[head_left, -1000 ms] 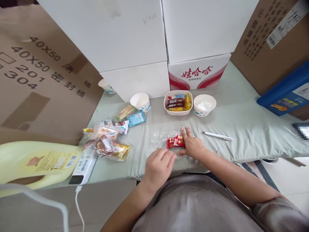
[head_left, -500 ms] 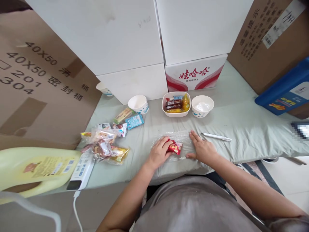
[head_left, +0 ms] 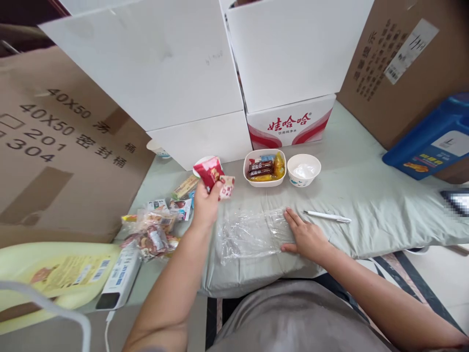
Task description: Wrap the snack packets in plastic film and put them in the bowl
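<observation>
My left hand [head_left: 207, 198] is raised over the cloth, pinching a red snack packet [head_left: 209, 172] and a cream packet with red print [head_left: 226, 187] in front of a white paper bowl [head_left: 200, 161]. The bowl is mostly hidden behind them. My right hand [head_left: 306, 237] lies flat, fingers apart, on the right edge of a clear plastic sheet or bag [head_left: 251, 232]. Beyond it stand a square white tub [head_left: 266, 183] of wrapped snacks and another paper bowl [head_left: 303, 179] with clear plastic inside. A white pen [head_left: 327, 216] lies beside my right hand.
Several packaged snacks [head_left: 156, 234] are piled at left, near a white power bank [head_left: 120, 278] and a pale yellow jug [head_left: 69, 264]. White boxes [head_left: 289, 124] stand behind. On the right are a blue bottle [head_left: 421, 146] and a cardboard box [head_left: 399, 98].
My left hand has lifted the packets off the clear plastic and carried them left and away from me, towards the left bowl. My right hand stays on the plastic.
</observation>
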Demonstrator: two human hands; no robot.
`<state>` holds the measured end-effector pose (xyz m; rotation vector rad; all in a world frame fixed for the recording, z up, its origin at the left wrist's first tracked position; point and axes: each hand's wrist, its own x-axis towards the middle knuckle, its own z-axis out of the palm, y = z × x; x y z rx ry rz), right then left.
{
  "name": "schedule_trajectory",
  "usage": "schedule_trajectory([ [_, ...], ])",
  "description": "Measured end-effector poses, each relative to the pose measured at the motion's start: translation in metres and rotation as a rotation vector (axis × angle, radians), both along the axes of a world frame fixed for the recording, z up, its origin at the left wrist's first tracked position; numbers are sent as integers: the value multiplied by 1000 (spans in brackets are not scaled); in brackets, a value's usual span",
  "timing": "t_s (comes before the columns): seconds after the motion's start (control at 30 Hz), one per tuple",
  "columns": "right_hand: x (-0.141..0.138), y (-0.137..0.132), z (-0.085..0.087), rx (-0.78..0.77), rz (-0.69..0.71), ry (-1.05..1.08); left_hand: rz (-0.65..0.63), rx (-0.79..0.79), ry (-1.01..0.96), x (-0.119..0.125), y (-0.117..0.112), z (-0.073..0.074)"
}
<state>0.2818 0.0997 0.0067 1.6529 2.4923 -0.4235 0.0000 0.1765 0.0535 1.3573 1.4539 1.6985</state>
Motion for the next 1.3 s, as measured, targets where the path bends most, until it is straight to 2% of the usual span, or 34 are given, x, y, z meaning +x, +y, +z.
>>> schedule_trajectory([
  [0.07, -1, 0, 1, 2, 6, -15, 15, 114, 215, 9, 37, 16],
  [0.13, -1, 0, 2, -9, 9, -29, -86, 151, 372, 25, 75, 23],
  [0.2, -2, 0, 2, -14, 5, -30, -161, 143, 532, 43, 109, 19],
  [0.27, -1, -1, 1, -4, -1, -28, -206, 11, 754, 61, 134, 8],
  [0.37, -1, -1, -3, 9, -3, -27, -217, -240, 1017, 76, 154, -8],
  [0.43, 0, -1, -4, 9, -2, -25, -192, -293, 1064, 77, 160, -11],
  [0.5, 0, -1, -4, 12, -2, -28, -163, -295, 1073, 74, 159, -7],
  [0.6, 0, -1, -2, 16, -3, -31, -110, -206, 1066, 69, 141, 7],
  [0.67, -1, -2, -1, 7, -2, -31, -137, -49, 1025, 70, 111, 11],
  [0.7, -1, -2, 0, 0, -2, -33, -201, 39, 1002, 73, 90, 9],
  [0.77, -1, -1, 1, -8, 2, -40, -436, 145, 1018, 78, 42, -3],
  [0.83, -1, -1, 1, -5, 9, -48, -720, 126, 1167, 78, -4, -24],
  [0.87, -1, -1, 0, -2, 13, -50, -761, 71, 1252, 74, -23, -35],
  [0.9, -2, -1, 0, 2, 16, -50, -718, 6, 1325, 68, -36, -45],
  [0.97, -3, -2, -2, 10, 22, -47, -492, -146, 1405, 46, -50, -61],
  [1.03, -2, -5, -3, 21, 28, -39, -270, -272, 1421, 21, -53, -66],
  [1.1, 1, -9, -3, 17, 33, -16, -135, -313, 1416, 1, -55, -63],
  [1.13, 3, -10, -3, 17, 30, 17, -114, -293, 1416, -5, -59, -61],
  [1.2, 11, -8, 0, 60, 0, 137, -156, -199, 1420, -6, -72, -56],
  [1.3, 18, 8, 8, 259, -89, 334, -379, -59, 1426, 14, -100, -56],
])
